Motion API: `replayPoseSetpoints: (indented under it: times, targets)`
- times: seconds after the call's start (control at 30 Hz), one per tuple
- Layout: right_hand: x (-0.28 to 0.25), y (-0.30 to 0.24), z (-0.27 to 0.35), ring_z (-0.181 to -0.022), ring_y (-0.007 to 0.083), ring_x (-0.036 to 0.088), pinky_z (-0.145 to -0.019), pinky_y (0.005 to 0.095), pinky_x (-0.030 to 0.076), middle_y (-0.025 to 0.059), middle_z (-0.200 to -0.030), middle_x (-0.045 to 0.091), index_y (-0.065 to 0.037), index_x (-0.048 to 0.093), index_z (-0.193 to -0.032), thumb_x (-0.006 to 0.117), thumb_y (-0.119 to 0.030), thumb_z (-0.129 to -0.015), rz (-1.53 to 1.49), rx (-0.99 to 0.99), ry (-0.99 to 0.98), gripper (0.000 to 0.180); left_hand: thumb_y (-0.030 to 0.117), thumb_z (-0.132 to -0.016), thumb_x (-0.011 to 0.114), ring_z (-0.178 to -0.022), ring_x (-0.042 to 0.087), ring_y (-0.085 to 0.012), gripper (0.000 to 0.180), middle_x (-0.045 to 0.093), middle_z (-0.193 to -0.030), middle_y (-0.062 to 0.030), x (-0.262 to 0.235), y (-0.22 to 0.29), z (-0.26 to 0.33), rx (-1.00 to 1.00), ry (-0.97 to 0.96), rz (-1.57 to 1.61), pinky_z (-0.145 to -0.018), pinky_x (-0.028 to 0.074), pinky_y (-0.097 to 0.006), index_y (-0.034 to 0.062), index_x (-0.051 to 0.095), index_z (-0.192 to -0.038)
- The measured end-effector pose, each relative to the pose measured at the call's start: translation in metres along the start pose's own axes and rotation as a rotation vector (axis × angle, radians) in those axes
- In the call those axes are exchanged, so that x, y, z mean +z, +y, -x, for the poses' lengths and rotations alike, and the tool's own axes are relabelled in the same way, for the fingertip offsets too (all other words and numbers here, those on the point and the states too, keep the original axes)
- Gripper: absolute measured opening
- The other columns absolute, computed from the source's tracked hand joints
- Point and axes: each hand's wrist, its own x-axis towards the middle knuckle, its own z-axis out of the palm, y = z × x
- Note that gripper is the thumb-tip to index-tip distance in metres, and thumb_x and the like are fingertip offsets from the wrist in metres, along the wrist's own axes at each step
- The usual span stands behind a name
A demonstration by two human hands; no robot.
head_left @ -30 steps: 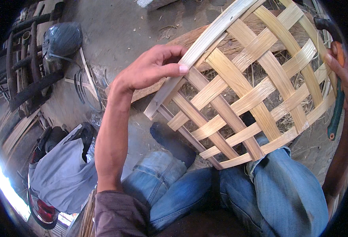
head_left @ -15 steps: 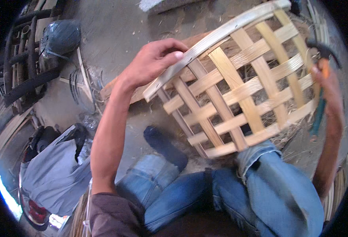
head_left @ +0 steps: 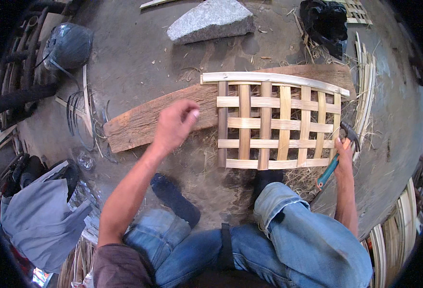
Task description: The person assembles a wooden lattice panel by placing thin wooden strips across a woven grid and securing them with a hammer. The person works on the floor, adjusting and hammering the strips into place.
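A panel of woven flat wooden strips (head_left: 284, 120), with a pale rail (head_left: 274, 78) along its far edge, rests over a rough brown plank (head_left: 149, 117). My right hand (head_left: 345, 152) is at the panel's right edge, closed on a hammer (head_left: 330, 169) with a teal and orange handle and a dark head. The thumb of that hand lies against the strips. My left hand (head_left: 177, 124) hovers above the plank, left of the panel and apart from it. Its fingers are curled in toward the thumb; anything between them is hidden.
A grey stone block (head_left: 211, 21) lies beyond the plank, and a black plastic bag (head_left: 324, 26) stands at the far right. Long strips (head_left: 364, 91) lie on the right; a wrapped bundle (head_left: 68, 45) and grey cloth (head_left: 41, 216) are on the left. Shavings litter the floor.
My left hand has let go of the rail and moved off to its left. The tilted panel has been lowered and turned level over the plank. The hammer stays in my right hand.
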Motion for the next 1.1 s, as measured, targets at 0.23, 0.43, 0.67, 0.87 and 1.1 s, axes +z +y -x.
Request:
replayPoseSetpoints:
  times: [0.23,0.43,0.67,0.87,1.1]
  targets:
    - [0.007,-0.009,0.022,-0.079,0.0062,0.047,-0.072,0.0241,0.039,-0.006,-0.086,0.047,-0.015,0.051,-0.097,0.07,-0.019,-0.093,0.031,0.06,-0.015,0.02,0.021,-0.094,0.064,-0.073,0.07,-0.0202,0.022,0.071,-0.081,-0.013,0.043,0.02,0.034,-0.11,-0.028,0.096,-0.069,0.055,-0.033,0.0007,0.067,-0.1]
    - [0.006,-0.006,0.017,-0.075,0.0062,0.045,-0.068,0.0244,0.036,-0.0073,-0.082,0.047,-0.016,0.052,-0.095,0.072,-0.02,-0.091,0.042,0.047,-0.011,0.021,0.02,-0.093,0.066,-0.074,0.071,-0.0219,0.021,0.072,-0.084,-0.0134,0.046,0.023,0.039,-0.143,-0.063,-0.026,-0.066,0.055,-0.035,0.0008,0.067,-0.1]
    - [0.004,0.008,0.008,-0.072,0.0082,0.045,-0.068,0.0256,0.036,-0.0057,-0.082,0.048,-0.015,0.052,-0.097,0.073,-0.02,-0.088,0.119,0.002,0.121,0.023,0.019,-0.09,0.068,-0.082,0.068,-0.0267,0.016,0.07,-0.091,-0.011,0.02,0.022,-0.016,0.315,0.342,-0.181,-0.075,0.054,-0.037,0.0055,0.069,-0.099]
    - [-0.004,0.005,-0.002,-0.072,0.008,0.046,-0.066,0.0254,0.037,-0.0054,-0.082,0.05,-0.015,0.052,-0.097,0.074,-0.018,-0.087,0.208,-0.019,0.128,0.024,0.017,-0.086,0.073,-0.086,0.065,-0.0255,0.017,0.067,-0.096,-0.0101,0.027,0.02,-0.08,0.426,0.236,-0.219,-0.079,0.053,-0.038,0.0061,0.069,-0.099]
    - [-0.003,-0.005,0.011,-0.066,0.0081,0.049,-0.061,0.028,0.041,-0.0025,-0.075,0.051,-0.009,0.054,-0.095,0.058,-0.03,-0.101,0.367,-0.281,0.446,0.022,0.02,-0.085,0.075,-0.084,0.065,-0.0234,0.018,0.066,-0.093,-0.0087,0.03,0.013,-0.099,0.118,0.014,-0.083,-0.078,0.052,-0.041,0.0082,0.069,-0.096]
